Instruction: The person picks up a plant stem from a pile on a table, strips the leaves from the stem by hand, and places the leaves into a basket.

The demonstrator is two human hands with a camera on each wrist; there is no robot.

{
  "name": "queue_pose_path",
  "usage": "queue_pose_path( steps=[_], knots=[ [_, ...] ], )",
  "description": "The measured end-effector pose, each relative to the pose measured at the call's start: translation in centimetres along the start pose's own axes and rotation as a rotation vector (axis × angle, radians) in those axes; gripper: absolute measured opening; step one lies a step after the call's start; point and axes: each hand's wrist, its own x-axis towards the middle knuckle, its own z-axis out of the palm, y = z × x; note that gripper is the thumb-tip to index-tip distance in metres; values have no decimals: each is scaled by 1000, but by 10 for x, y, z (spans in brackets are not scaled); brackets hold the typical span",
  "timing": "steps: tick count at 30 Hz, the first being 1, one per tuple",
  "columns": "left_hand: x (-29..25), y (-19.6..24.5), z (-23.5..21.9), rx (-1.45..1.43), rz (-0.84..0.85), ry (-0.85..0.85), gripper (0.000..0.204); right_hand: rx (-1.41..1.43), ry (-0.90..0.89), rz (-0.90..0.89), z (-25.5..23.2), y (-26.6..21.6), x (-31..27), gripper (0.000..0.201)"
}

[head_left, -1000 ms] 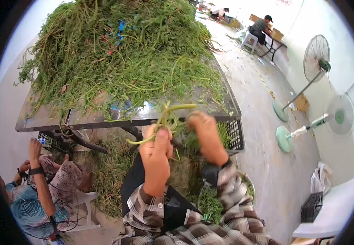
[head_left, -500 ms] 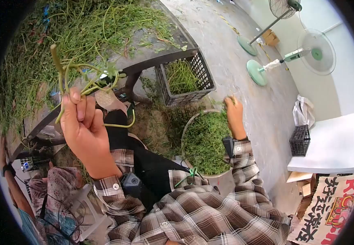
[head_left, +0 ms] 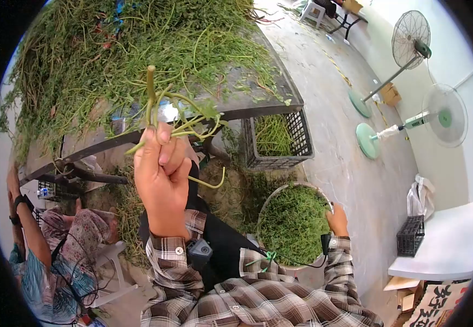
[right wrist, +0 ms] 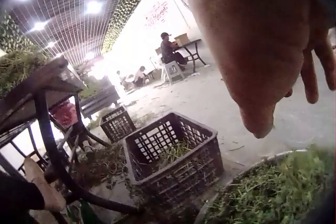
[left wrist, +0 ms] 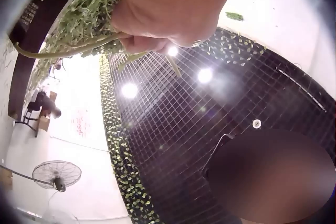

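Note:
My left hand [head_left: 163,182] is raised in front of the table and pinches a small bunch of green plant stems [head_left: 150,92] between thumb and fingers. One thick cut stem points up, thinner ones curl to the right, and a loose end hangs below the hand. In the left wrist view a long stem [left wrist: 68,53] sticks out from the fist. My right hand [head_left: 337,219] is at the right edge of a round tub [head_left: 322,192] full of leafy green tips [head_left: 293,223]. In the right wrist view its fingers [right wrist: 311,79] hang apart, nothing showing between them.
A big heap of leafy stems [head_left: 138,60] covers the table [head_left: 285,82]. Under its right corner stands a black plastic crate [head_left: 277,162] with cut stems. To my left sits another person [head_left: 78,245]. Two standing fans [head_left: 411,41] are at the right, beyond a white table [head_left: 438,245].
The right hand has left the left hand's stems, moved right and down to the tub, and its fingers have loosened. The left hand still holds its stems. The head view has shifted.

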Motion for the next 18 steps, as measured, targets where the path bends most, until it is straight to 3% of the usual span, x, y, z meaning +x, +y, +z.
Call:
queue_pose_path(
  steps=[2,4,8,10,13,18],
  knots=[
    [0,-1,-2,0,-1,-28,19,314,-145,-98,-26,-49,20,28],
    [-1,-2,1,-13,-6,-29,20,568,-61,-313,-45,-107,31,23],
    [-2,-1,3,9,-2,16,23,923,-131,-647,-124,-244,22,18],
    [-2,-1,2,5,2,13,23,975,-67,-874,-144,-288,16,22],
    [-1,-1,0,-16,-17,26,24,981,-110,-947,-171,-335,6,29],
    [-1,1,-2,-39,-36,1,21,811,53,-1101,-167,-377,5,37]
  ],
)
